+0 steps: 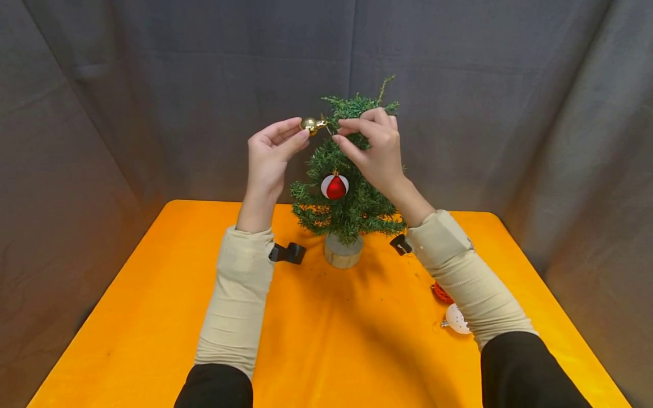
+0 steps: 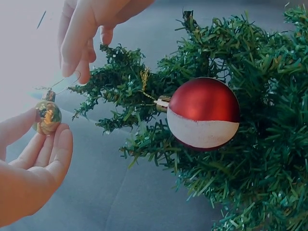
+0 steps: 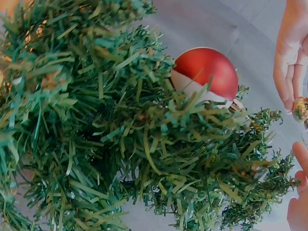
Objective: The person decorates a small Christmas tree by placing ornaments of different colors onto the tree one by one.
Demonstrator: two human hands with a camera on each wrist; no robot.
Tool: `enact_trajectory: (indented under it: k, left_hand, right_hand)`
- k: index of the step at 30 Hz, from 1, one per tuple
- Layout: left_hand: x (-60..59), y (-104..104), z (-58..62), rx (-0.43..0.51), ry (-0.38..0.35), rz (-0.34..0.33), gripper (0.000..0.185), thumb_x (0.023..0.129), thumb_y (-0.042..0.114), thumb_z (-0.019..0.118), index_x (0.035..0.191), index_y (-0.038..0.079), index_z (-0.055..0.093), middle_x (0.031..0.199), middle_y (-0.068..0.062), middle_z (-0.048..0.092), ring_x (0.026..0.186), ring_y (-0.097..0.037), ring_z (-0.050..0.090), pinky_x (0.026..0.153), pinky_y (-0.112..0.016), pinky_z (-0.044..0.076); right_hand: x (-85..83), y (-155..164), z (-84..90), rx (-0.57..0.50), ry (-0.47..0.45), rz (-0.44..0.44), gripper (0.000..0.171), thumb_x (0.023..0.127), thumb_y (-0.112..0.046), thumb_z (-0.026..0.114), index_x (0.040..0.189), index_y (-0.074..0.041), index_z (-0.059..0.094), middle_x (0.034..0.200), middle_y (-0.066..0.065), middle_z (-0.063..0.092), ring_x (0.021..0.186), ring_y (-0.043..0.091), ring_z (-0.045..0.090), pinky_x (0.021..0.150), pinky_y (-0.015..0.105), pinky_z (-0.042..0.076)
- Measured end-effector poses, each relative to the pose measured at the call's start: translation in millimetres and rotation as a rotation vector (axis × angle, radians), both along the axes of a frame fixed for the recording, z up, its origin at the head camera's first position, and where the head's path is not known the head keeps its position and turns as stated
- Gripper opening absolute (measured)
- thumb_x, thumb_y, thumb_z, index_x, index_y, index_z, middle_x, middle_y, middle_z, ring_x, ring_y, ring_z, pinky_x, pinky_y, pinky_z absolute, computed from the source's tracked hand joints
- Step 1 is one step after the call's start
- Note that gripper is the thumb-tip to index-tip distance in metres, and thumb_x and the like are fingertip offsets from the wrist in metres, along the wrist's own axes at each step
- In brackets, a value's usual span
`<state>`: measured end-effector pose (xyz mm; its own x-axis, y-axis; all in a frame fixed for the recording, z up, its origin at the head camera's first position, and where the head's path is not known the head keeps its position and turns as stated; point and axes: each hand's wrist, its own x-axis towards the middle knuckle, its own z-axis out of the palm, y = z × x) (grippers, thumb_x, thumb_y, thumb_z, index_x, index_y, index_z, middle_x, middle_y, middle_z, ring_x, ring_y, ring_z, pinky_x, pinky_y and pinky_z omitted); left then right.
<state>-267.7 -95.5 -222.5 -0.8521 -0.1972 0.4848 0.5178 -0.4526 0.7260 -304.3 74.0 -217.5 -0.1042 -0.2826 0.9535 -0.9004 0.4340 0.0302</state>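
- Left hand (image 1: 269, 154) raised beside the treetop, fingertips pinching a small gold bauble (image 1: 308, 124).
- Right hand (image 1: 374, 148) at the top of the small green tree (image 1: 347, 187), thumb and forefinger pinching the bauble's thin hanging loop (image 2: 67, 83), seen clearly only from the left wrist.
- Red-and-white ball (image 2: 203, 113) hanging mid-tree.
- Only in the head view: orange table (image 1: 153, 317), wooden stump base (image 1: 343, 253), white ornament (image 1: 456, 319) lying beside the right sleeve.
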Motion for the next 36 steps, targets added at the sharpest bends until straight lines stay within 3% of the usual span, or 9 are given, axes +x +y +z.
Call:
enact_trajectory:
  k: [12, 22, 29, 36]
  left_hand:
    - [-3.8, 4.4, 0.4, -0.041, -0.026, 0.008, 0.026, 0.077, -0.014, 0.059, 0.102, -0.02, 0.055, 0.076, -0.005, 0.064, 0.069, -0.016, 0.062, 0.069, -0.029, 0.051]
    - [-8.4, 6.5, -2.0, -0.049, -0.052, 0.01, 0.026, 0.078, -0.014, 0.059, 0.103, -0.02, 0.055, 0.075, -0.004, 0.064, 0.067, -0.015, 0.063, 0.07, -0.03, 0.051]
    - [-10.5, 9.1, -1.4, -0.054, -0.069, 0.007, 0.026, 0.078, -0.012, 0.06, 0.103, -0.019, 0.056, 0.076, -0.005, 0.064, 0.067, -0.014, 0.063, 0.07, -0.031, 0.051]
    - [-14.9, 9.6, -3.5, -0.048, -0.116, 0.016, 0.026, 0.078, -0.011, 0.061, 0.103, -0.017, 0.058, 0.077, -0.007, 0.064, 0.068, -0.017, 0.063, 0.075, -0.036, 0.05]
  right_hand:
    - [-0.1, -1.2, 4.2, -0.061, -0.007, 0.024, 0.005, 0.076, -0.004, 0.07, 0.076, 0.001, 0.069, 0.067, 0.01, 0.056, 0.067, 0.024, 0.046, 0.062, 0.035, 0.026]
    - [-1.7, -1.9, 21.0, 0.056, 0.055, 0.026, 0.007, 0.08, -0.005, 0.066, 0.08, 0.001, 0.071, 0.076, 0.011, 0.065, 0.073, 0.027, 0.049, 0.068, 0.035, 0.039]
    - [-1.3, 0.0, 31.9, 0.144, -0.009, -0.01, 0.013, 0.085, -0.004, 0.059, 0.085, 0.001, 0.071, 0.081, 0.012, 0.066, 0.077, 0.027, 0.048, 0.071, 0.035, 0.039]
    - [-1.0, -0.7, 39.2, 0.197, -0.107, -0.105, 0.015, 0.085, -0.003, 0.057, 0.088, -0.001, 0.072, 0.083, 0.01, 0.066, 0.079, 0.026, 0.047, 0.066, 0.037, 0.033]
